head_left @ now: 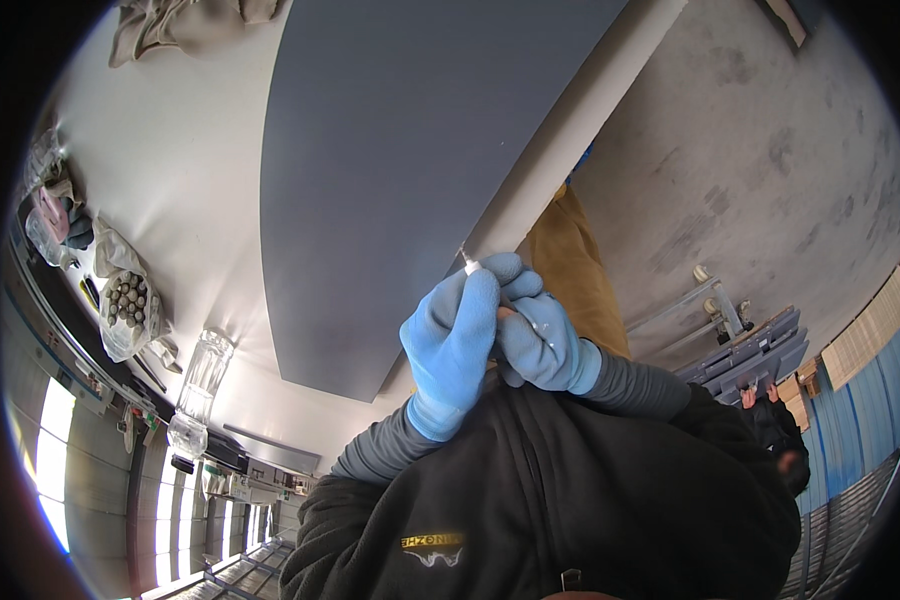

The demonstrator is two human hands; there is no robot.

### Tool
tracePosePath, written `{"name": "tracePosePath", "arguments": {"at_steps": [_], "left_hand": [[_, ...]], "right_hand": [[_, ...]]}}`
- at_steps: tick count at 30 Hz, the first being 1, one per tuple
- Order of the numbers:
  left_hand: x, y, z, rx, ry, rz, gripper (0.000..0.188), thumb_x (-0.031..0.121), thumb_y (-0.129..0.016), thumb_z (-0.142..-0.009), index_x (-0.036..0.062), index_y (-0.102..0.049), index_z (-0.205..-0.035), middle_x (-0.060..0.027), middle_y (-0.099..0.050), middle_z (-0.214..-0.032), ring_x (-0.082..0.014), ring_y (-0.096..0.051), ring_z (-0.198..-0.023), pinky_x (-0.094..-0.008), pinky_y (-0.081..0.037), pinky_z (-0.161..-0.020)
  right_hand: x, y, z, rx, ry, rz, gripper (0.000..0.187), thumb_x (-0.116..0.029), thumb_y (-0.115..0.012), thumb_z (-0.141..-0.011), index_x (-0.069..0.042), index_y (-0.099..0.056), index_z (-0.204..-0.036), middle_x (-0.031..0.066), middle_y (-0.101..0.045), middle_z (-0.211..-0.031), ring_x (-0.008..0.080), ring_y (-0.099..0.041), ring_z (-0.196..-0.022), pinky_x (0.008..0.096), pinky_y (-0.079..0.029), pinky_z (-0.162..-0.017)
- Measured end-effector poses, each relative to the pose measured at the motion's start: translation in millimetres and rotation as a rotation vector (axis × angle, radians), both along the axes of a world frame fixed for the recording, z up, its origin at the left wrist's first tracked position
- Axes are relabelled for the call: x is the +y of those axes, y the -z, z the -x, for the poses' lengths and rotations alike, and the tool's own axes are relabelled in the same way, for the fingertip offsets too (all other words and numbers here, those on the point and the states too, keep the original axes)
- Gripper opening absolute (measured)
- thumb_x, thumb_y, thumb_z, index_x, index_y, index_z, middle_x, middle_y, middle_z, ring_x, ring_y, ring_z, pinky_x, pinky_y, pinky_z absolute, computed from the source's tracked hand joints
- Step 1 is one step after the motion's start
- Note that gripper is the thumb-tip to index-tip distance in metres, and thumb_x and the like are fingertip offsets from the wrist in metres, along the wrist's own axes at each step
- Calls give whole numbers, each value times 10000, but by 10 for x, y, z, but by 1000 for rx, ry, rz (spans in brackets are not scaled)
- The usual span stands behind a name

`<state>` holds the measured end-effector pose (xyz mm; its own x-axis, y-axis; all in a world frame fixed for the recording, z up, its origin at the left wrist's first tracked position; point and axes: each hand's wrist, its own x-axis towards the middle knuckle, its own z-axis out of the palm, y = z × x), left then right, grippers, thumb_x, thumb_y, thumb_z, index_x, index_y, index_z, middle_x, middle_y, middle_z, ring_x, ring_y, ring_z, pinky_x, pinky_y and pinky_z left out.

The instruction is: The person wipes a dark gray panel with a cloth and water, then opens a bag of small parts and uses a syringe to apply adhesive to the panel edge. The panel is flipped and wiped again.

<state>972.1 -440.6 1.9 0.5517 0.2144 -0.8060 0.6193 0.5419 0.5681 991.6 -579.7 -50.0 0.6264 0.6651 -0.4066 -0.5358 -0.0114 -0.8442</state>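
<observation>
Both of my hands wear blue gloves with grey-coated fingers and are brought together in front of my chest, by the near edge of a large dark grey panel (400,150). My left hand (440,340) is closed in a pinch. Between its fingertips shows a small white nozzle-like tip (472,267) with a thin point toward the panel's edge. The rest of that thing is hidden by the gloves. Pressed close against the left fingers, my right hand (545,345) is curled closed. What it holds, if anything, is hidden; a small brownish patch shows between the hands.
The panel lies on a white table (210,180). Along the left stand a clear plastic bottle (206,372) and a bag of several small cylinders (128,310), with cloth (185,28) farther off. At the right, a co-worker's hands (760,395) touch stacked grey panels (750,352) beside a wheeled frame (715,305).
</observation>
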Motion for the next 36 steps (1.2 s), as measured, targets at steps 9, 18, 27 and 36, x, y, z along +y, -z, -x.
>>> {"name": "tracePosePath", "arguments": {"at_steps": [9,18,27,36], "left_hand": [[12,12,-10,-14,26,-29,385,213,-573,-1124,-136,-687,-1239,-268,-754,-1171,-314,-779,-1023,-417,-652,-910],[-41,-15,-79,20,-92,0,285,103,-598,-1067,-111,-719,-1211,-201,-798,-1054,-231,-791,-982,-336,-642,-891],[-30,-2,-89,27,-53,-29,279,108,-614,-1064,-100,-722,-1213,-193,-802,-1060,-224,-796,-977,-336,-646,-889],[-27,0,-94,49,-21,-72,277,135,-636,-1058,-88,-743,-1181,-182,-811,-1014,-203,-798,-946,-313,-646,-866]], "right_hand": [[17,-42,-21,35,38,-4,343,-256,-487,-1113,17,-690,-1062,143,-733,-849,262,-730,-766,351,-574,-680],[-5,-24,-7,80,37,21,357,-268,-477,-1118,13,-696,-1088,124,-718,-813,247,-713,-745,354,-555,-662],[-11,-19,12,138,40,14,352,-267,-483,-1127,15,-691,-1146,118,-718,-835,225,-715,-785,334,-561,-693],[-30,-6,17,235,26,-22,347,-265,-481,-1132,4,-700,-1113,100,-710,-827,201,-704,-781,316,-557,-703]]}}
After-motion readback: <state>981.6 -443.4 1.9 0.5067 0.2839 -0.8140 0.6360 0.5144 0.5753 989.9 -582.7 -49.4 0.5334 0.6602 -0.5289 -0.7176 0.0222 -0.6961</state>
